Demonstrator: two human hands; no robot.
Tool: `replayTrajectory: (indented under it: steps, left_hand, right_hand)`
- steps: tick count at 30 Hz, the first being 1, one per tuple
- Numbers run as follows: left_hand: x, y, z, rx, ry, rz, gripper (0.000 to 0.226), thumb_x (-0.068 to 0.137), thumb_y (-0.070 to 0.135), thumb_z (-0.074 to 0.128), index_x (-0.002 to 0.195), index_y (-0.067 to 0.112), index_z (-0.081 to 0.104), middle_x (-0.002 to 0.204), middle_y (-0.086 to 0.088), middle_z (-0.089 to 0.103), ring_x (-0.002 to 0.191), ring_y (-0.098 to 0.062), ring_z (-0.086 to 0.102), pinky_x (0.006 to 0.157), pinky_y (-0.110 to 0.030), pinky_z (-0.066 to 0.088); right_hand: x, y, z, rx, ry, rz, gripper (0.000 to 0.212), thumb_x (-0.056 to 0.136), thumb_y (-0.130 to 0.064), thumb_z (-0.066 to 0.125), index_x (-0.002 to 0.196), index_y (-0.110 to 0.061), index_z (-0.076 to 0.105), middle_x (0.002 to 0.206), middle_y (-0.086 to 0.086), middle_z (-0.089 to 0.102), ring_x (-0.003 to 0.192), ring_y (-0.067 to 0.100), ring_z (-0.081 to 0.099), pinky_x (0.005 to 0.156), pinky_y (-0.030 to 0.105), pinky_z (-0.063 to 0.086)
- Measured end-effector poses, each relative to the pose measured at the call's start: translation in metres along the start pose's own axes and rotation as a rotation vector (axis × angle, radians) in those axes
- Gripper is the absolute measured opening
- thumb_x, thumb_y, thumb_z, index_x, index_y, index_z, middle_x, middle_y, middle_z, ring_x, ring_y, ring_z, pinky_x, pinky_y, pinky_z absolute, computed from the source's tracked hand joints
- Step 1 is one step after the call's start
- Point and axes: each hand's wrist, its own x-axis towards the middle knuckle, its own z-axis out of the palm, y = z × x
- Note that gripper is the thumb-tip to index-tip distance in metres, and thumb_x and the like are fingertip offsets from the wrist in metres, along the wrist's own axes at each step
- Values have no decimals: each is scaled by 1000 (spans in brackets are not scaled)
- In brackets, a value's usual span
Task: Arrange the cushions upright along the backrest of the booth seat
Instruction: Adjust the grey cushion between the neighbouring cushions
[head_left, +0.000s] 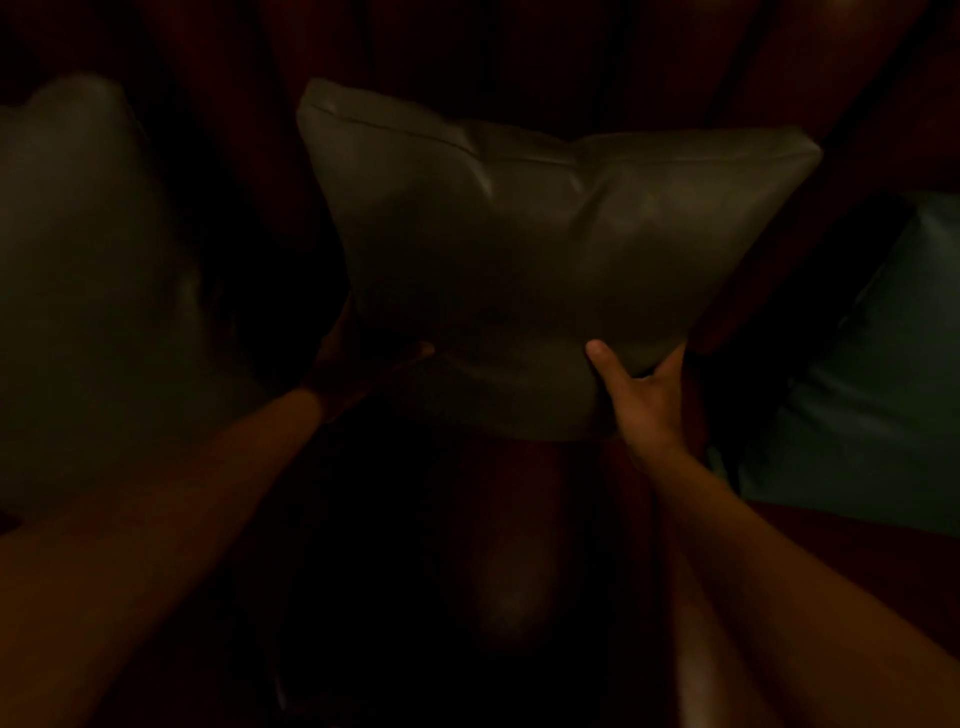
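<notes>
Very dim feed, so I'm reading mostly shapes. Far left I see a grey-green cushion (88, 291) standing more or less upright against the dark red backrest (415, 47); its edges are blurred and I can't tell how far it leans. Next over, my left hand (358, 358) comes up from the bottom-left on a bare forearm and grips the lower left corner of the middle cushion (524, 249), thumb across the front face, fingers hidden behind it. That middle cushion is a grey leather-look one w/ a piped seam along its top edge; it's held up off the seat (519, 571), top edge tilted a bit, left corner higher than the right, and its face is dented in the centre near the top. It sits in front of the backrest, approx. centred between the other two cushions, touching neither as far as I can see. My right hand (644, 395) grips the lower right corner the same way: thumb pressed on the front, fingers curled round the side and behind. Below the held cushion the seat shows as dark reddish upholstery w/ a faint sheen. Far right, a teal cushion (862, 374) leans back at an angle, its lower edge on the seat; whether its top touches the backrest I can't tell in this light.
</notes>
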Motion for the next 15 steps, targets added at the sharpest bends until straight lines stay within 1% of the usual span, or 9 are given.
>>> replayTrajectory:
  steps: [2, 4, 6, 7, 8, 9, 11, 13, 15]
  left_hand:
    - [5, -8, -14, 101, -12, -64, 77, 75, 50, 74, 143, 29, 44, 141, 9, 47, 129, -16, 47, 100, -40, 45]
    - [5, -10, -21, 138, -39, -112, 61, 83, 42, 73, 137, 24, 50, 138, 6, 49, 128, -19, 48, 96, -37, 43]
    - [5, -5, -19, 191, -66, -119, 61, 87, 38, 72, 141, 22, 49, 146, -1, 45, 134, -28, 45, 104, -44, 39]
    - [5, -4, -16, 200, -65, -112, 62, 88, 37, 71, 144, 23, 46, 149, -2, 42, 137, -30, 41, 110, -45, 37]
    - [2, -2, -13, 213, -44, -101, 64, 90, 35, 71, 146, 23, 43, 150, -2, 40, 139, -30, 39, 111, -45, 35]
    - [2, -2, -10, 218, -19, -79, 66, 90, 34, 71, 147, 24, 41, 150, -2, 40, 140, -29, 38, 109, -40, 35]
    - [0, -6, -11, 192, 16, -26, 76, 85, 40, 73, 150, 29, 36, 151, 3, 39, 139, -22, 38, 103, -32, 32]
    - [2, -11, -11, 113, -16, 8, 83, 79, 48, 75, 150, 34, 35, 150, 10, 40, 136, -13, 38, 107, -35, 35]
    - [0, -10, -10, 50, -48, 11, 79, 81, 42, 77, 148, 35, 35, 147, 13, 40, 133, -9, 37, 107, -37, 39]
  right_hand:
    - [-1, -3, 14, 7, -30, 8, 83, 69, -48, 90, 134, -53, 38, 130, -28, 55, 118, -13, 56, 102, 17, 46]
    - [-4, -7, 25, 14, -25, 6, 90, 63, -56, 89, 137, -53, 38, 137, -19, 57, 124, -3, 57, 108, 28, 47]
    - [-5, -9, 29, 14, -20, -5, 97, 62, -59, 89, 143, -47, 36, 142, -12, 56, 127, 1, 56, 110, 32, 47]
    - [-5, -7, 29, 13, -19, -5, 96, 62, -60, 88, 142, -48, 37, 143, -12, 55, 127, 1, 56, 111, 33, 46]
    - [-5, -3, 29, 4, -7, -5, 92, 63, -60, 88, 140, -51, 37, 143, -14, 55, 128, 0, 55, 113, 34, 45]
    - [-6, -1, 27, -3, 7, -9, 88, 66, -57, 88, 137, -54, 37, 141, -17, 55, 128, -2, 55, 113, 33, 45]
    - [-8, 4, 23, -2, 30, -10, 84, 73, -46, 88, 139, -50, 37, 136, -26, 53, 124, -12, 53, 110, 22, 44]
    - [-8, 7, 20, 16, 54, -3, 82, 80, -34, 87, 143, -43, 34, 131, -30, 51, 116, -22, 51, 101, 8, 42]
    - [-8, 8, 19, 7, 84, -8, 84, 81, -32, 86, 144, -41, 33, 134, -26, 51, 115, -23, 50, 99, 6, 41]
